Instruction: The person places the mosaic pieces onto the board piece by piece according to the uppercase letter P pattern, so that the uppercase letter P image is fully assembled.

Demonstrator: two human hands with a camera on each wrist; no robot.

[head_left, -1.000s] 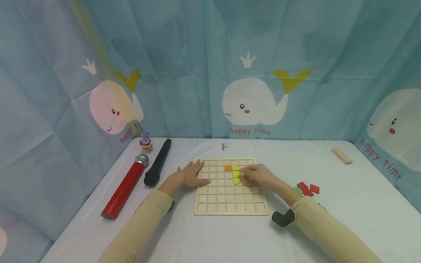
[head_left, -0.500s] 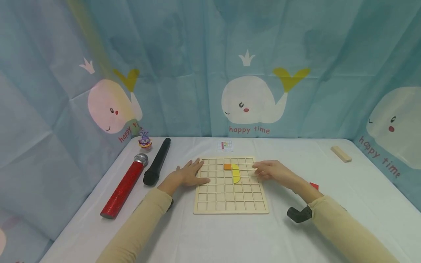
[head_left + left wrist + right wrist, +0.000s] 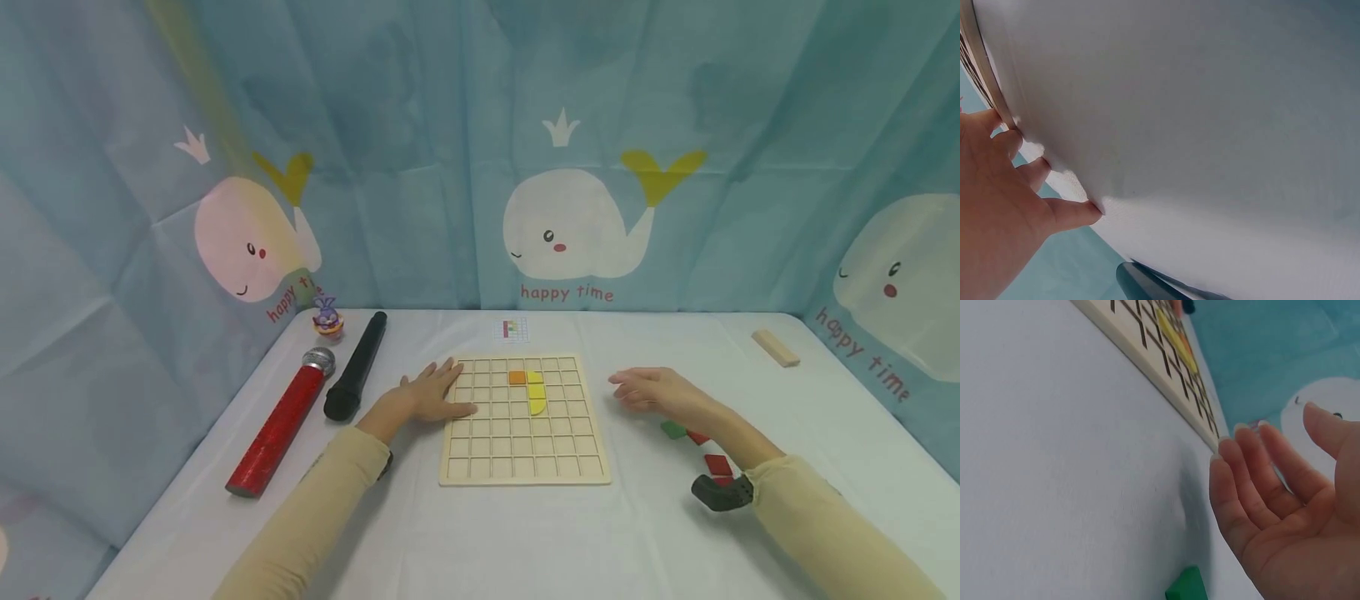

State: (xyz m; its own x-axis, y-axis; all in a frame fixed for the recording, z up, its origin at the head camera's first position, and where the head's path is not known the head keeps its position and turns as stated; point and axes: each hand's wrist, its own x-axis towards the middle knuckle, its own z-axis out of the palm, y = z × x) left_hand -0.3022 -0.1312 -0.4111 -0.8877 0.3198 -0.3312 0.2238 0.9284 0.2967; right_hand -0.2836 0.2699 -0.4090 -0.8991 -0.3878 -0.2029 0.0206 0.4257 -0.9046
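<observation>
A wooden grid board (image 3: 525, 450) lies flat on the white table. In it sit an orange square tile (image 3: 517, 377) and, in the column beside it, several yellow tiles (image 3: 536, 392), the lowest with a rounded corner. My left hand (image 3: 427, 396) rests spread on the board's left edge, thumb over the grid. Off the board's right side hovers my right hand (image 3: 660, 393), fingers loosely bent and palm bare in the right wrist view. Near it on the table lie a green tile (image 3: 672, 429) and a few red tiles (image 3: 717, 464), partly hidden by the wrist and its camera.
A small printed pattern card (image 3: 514, 330) lies behind the board. To the left are a red microphone (image 3: 281, 429), a black microphone (image 3: 358, 367) and a purple toy figure (image 3: 328, 318). A wooden block (image 3: 776, 347) lies at the back right, before a whale-print curtain (image 3: 420, 167).
My right hand has left the yellow tiles and moved right, off the board, uncovering the grid's right side. The left hand has stayed on the board's edge.
</observation>
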